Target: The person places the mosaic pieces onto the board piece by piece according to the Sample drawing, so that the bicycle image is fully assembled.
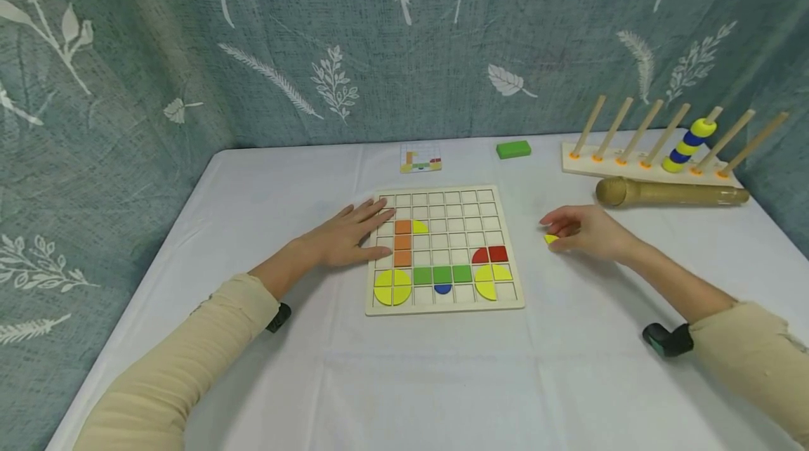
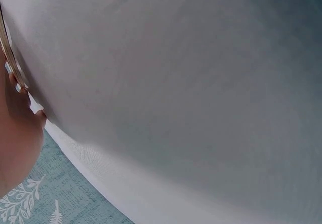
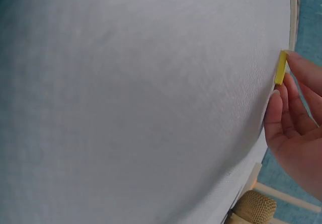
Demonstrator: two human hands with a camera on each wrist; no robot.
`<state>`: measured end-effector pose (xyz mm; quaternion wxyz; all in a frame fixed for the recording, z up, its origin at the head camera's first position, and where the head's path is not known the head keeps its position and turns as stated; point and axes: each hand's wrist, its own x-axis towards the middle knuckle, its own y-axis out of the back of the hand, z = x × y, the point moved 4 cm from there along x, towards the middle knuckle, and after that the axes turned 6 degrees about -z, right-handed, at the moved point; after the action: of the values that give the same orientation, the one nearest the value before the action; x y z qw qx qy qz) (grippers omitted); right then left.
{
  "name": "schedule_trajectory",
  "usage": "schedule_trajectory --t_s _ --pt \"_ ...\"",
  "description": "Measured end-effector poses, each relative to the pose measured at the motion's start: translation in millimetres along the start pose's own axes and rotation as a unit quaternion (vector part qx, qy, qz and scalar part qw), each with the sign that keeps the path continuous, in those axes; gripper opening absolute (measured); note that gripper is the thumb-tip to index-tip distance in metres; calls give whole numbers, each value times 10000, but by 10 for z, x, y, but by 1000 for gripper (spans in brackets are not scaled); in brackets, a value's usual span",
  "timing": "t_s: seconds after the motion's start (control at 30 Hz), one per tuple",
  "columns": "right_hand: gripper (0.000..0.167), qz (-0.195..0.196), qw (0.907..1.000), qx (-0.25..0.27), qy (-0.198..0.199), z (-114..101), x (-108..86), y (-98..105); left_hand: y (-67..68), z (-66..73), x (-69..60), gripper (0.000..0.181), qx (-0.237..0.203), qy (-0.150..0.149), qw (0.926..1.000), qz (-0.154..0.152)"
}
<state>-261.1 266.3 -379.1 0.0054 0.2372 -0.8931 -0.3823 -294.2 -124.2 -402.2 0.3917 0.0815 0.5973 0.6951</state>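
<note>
A square grid board (image 1: 445, 311) lies mid-table, holding orange, green, red, blue and yellow pieces in some cells. My left hand (image 1: 351, 234) rests on its left edge with the fingers spread; in the left wrist view that hand (image 2: 17, 133) shows only partly beside the board's edge. To the right of the board, my right hand (image 1: 590, 232) pinches a small yellow piece (image 1: 551, 239) between thumb and fingers. The right wrist view gives this yellow piece (image 3: 280, 68) edge-on. At the board's lower right, three yellow quarter-circle pieces (image 1: 485, 289) sit around one bare cell.
Behind the board lies a small pattern card (image 1: 420, 158), with a green block (image 1: 513, 149) to its right. A peg stand (image 1: 651, 171) with yellow and blue beads on one peg stands at the back right. In front of it lies a gold microphone (image 1: 673, 194).
</note>
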Motion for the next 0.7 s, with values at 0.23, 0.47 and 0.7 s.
schedule_trajectory --t_s 0.23,0.47,0.7 --pt "34 -114 9992 -324 213 -40 4 -14 -3 6 2 81 11 -27 10000 10" --pt "26 -7 9992 -388 -30 -43 -37 7 -10 -4 9 80 2 -109 9999 47" --pt "24 -160 9982 391 -435 -78 -134 -74 -8 -3 8 81 19 -69 9999 76"
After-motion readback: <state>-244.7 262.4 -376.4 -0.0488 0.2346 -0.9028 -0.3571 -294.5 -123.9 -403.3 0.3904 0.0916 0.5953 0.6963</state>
